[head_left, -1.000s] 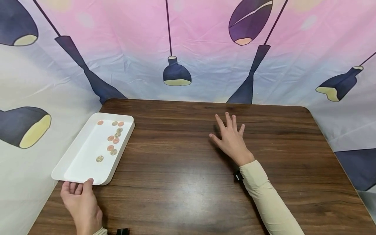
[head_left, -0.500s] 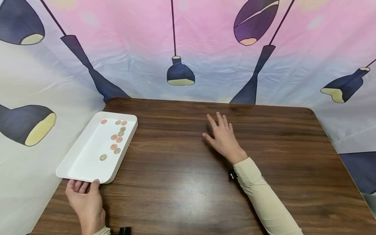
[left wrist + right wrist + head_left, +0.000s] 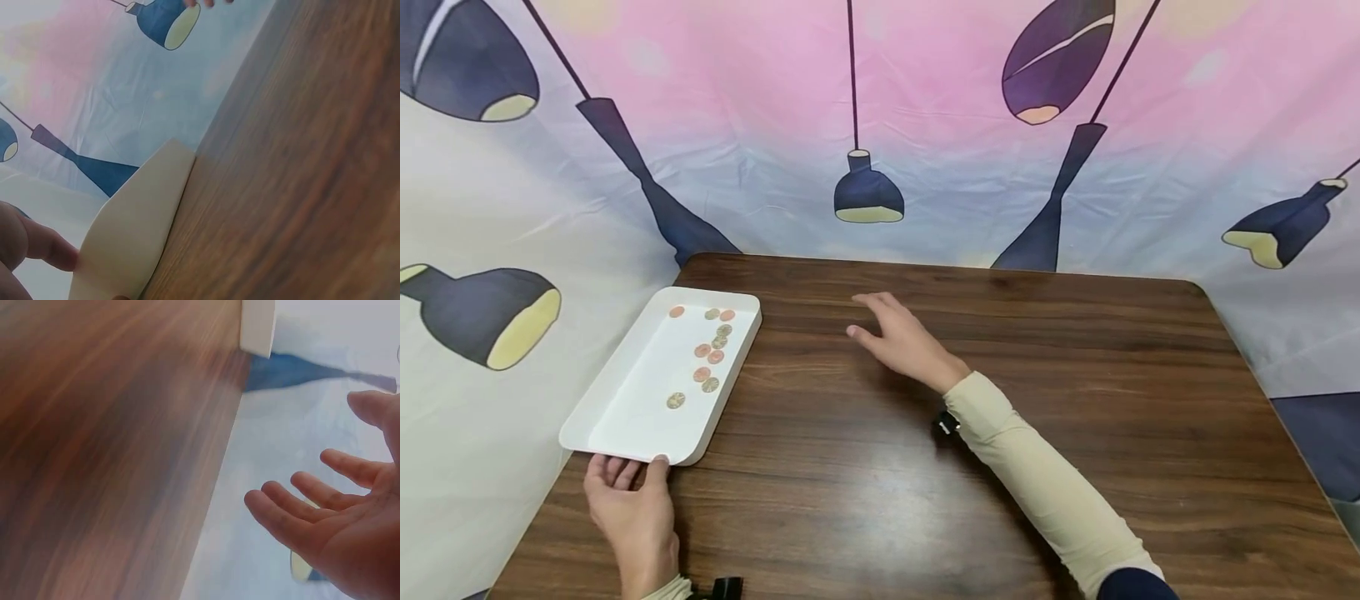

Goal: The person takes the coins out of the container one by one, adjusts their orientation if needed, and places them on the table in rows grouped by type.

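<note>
A shallow white tray (image 3: 625, 414) lies at the left of the table, holding several copper-coloured and yellowish coins (image 3: 702, 375), most of them toward its right side. My left hand (image 3: 636, 517) grips its near edge, the thumb at the rim and the fingers curled at the wall. In the left wrist view, a fingertip touches the pale tray wall (image 3: 134, 219). Out over the middle of the table, my right hand (image 3: 910, 343) holds nothing, its fingers extended and slightly bent toward the tray. The right wrist view shows the palm (image 3: 350, 544) and spread fingers, with a tray corner (image 3: 257, 328) beyond.
Dark wood-grain table (image 3: 1075, 358) carries the tray. A fabric backdrop (image 3: 775, 125) printed with hanging lamps stands behind it and along the left side. Black wrist straps show at the right cuff (image 3: 947, 423) and near the left sleeve.
My right hand has swept left across the table toward the tray, turning so its fingers point more leftward. The left hand keeps its grip on the tray; the head view has shifted slightly.
</note>
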`<move>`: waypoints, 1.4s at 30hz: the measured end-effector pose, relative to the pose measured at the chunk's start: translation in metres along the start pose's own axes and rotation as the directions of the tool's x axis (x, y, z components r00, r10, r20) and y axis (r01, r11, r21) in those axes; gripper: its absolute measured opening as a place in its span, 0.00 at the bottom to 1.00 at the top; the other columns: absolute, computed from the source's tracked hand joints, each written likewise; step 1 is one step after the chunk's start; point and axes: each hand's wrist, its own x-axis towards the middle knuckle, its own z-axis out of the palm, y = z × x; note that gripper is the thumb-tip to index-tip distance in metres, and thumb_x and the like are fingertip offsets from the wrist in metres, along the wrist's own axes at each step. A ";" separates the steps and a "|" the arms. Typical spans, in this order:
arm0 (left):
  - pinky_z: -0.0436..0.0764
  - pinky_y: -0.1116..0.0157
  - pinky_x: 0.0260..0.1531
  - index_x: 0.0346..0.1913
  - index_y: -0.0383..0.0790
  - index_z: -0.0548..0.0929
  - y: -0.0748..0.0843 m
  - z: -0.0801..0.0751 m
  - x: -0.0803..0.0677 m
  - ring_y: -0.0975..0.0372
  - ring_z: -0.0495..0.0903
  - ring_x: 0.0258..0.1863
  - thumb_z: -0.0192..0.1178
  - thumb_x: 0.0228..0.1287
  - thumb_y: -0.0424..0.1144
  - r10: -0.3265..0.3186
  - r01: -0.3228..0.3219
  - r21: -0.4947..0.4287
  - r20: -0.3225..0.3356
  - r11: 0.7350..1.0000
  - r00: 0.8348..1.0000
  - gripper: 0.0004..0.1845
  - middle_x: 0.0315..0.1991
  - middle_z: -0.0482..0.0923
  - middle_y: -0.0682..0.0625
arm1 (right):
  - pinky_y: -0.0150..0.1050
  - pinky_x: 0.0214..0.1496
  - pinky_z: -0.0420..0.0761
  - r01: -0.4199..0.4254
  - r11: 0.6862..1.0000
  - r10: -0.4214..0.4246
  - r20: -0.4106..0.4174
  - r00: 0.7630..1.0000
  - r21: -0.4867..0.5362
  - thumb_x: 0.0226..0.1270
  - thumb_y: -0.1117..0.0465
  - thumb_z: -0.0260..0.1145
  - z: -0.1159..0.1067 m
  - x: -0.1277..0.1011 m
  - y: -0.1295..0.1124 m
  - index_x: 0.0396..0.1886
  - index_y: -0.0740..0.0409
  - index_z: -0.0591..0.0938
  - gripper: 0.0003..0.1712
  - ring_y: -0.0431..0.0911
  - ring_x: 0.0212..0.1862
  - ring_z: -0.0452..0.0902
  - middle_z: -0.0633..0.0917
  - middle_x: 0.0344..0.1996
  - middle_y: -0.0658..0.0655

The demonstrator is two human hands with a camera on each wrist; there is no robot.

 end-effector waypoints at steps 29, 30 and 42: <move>0.71 0.79 0.59 0.85 0.39 0.49 -0.002 -0.003 -0.014 0.68 0.67 0.61 0.59 0.67 0.22 -0.012 0.010 0.074 0.028 0.997 1.000 0.47 0.60 0.63 0.61 | 0.42 0.62 0.81 -0.093 0.943 0.029 0.200 0.979 0.320 0.88 0.53 0.52 0.084 0.113 -0.040 0.82 0.59 0.64 0.31 0.52 0.67 0.78 0.74 0.74 0.62; 0.71 0.79 0.59 0.85 0.38 0.50 -0.003 -0.003 -0.015 0.68 0.67 0.61 0.59 0.67 0.22 -0.009 0.007 0.068 0.028 0.998 1.000 0.47 0.60 0.63 0.61 | 0.41 0.61 0.82 -0.097 0.934 0.028 0.200 0.979 0.343 0.88 0.53 0.51 0.087 0.113 -0.040 0.82 0.58 0.64 0.30 0.51 0.66 0.79 0.73 0.75 0.62; 0.72 0.79 0.59 0.85 0.40 0.50 -0.007 -0.001 -0.013 0.63 0.68 0.65 0.60 0.71 0.26 0.019 -0.023 0.059 0.065 0.998 0.998 0.45 0.74 0.61 0.42 | 0.34 0.42 0.70 -0.025 0.959 -0.003 0.099 0.995 0.281 0.87 0.62 0.52 0.106 0.116 -0.029 0.80 0.56 0.70 0.26 0.46 0.31 0.71 0.82 0.64 0.65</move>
